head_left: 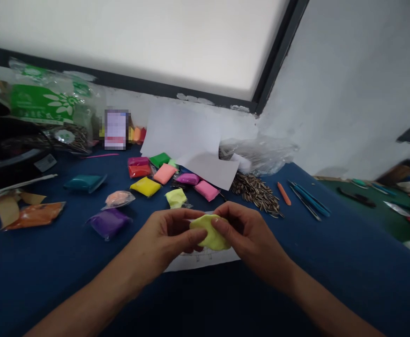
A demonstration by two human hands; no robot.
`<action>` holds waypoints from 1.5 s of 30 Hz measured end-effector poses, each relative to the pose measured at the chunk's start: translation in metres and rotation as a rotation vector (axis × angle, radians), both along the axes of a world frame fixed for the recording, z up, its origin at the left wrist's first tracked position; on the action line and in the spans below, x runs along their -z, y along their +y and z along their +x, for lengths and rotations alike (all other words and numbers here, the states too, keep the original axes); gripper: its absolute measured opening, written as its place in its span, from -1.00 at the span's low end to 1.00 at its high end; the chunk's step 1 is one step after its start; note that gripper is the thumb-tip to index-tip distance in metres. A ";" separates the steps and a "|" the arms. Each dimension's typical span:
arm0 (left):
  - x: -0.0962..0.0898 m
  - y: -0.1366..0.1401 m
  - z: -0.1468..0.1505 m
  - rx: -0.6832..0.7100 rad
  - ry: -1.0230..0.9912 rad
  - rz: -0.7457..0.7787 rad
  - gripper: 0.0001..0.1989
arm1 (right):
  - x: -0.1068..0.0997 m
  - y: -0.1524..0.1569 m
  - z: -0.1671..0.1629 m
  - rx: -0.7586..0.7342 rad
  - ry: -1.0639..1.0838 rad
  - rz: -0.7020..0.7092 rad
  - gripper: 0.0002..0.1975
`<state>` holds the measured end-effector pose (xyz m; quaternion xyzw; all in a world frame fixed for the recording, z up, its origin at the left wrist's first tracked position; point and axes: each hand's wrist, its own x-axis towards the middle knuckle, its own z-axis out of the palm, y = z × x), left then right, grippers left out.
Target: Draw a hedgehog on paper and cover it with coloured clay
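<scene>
A flattened piece of pale yellow modelling clay (212, 236) is held up between both hands. My left hand (171, 231) pinches its left edge, thumb in front and fingers behind. On the other side my right hand (245, 229) grips the upper right edge, with its thumb pressed on the front face. Below them lies a white sheet of paper (190, 266) with line drawings, partly covered by the hands. Just beyond the clay sits an opened packet of the same pale yellow clay (176, 198).
Coloured clay packets, including yellow (145, 186), purple (109, 223) and pink (207, 190), lie on the blue table (67, 281). A pile of striped seeds (257, 193), an orange stick (284, 194) and blue tools (310, 199) are at right. Blank paper (183, 128) leans on the wall.
</scene>
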<state>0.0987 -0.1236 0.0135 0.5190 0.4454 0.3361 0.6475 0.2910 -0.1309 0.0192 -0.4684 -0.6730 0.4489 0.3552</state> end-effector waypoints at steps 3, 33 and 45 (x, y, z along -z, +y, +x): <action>-0.001 0.000 0.000 0.001 0.035 0.030 -0.63 | 0.000 -0.001 -0.001 -0.019 0.053 -0.029 -0.76; -0.003 0.005 -0.006 -0.177 -0.175 -0.019 -0.74 | 0.009 0.006 0.001 0.163 -0.033 0.197 -0.84; -0.007 0.028 -0.031 -0.527 -0.405 -0.101 -0.86 | -0.006 0.030 -0.013 -0.001 -0.460 0.205 -0.80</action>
